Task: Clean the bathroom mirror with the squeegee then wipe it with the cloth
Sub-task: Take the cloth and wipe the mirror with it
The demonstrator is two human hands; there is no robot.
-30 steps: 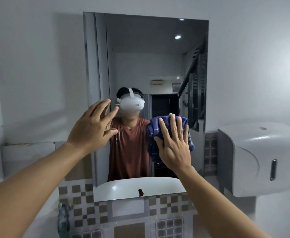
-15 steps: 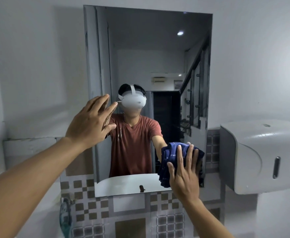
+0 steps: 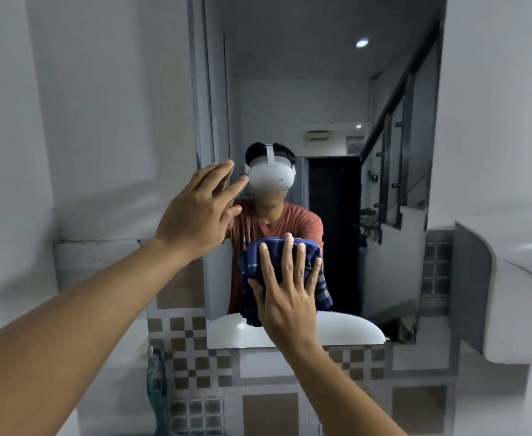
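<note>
My right hand (image 3: 285, 297) pressed the blue cloth (image 3: 285, 269) flat against the mirror (image 3: 321, 89) near its bottom edge; my left hand (image 3: 200, 215) lay open-fingered by the left edge, glass clear above.

The mirror (image 3: 321, 89) is a tall, frameless rectangle fixed flat to a pale wall, its lower edge meeting a band of brown-and-white checkered tile. Its glass gives a clear reflection of a dim room with a ceiling light and a dark stair rail. The cloth (image 3: 322, 283) is dark blue with faint lighter checks, bunched into a crumpled wad and pressed flat against the lower middle of the glass, just above the bottom edge, with folds hanging down at its right side.
</note>
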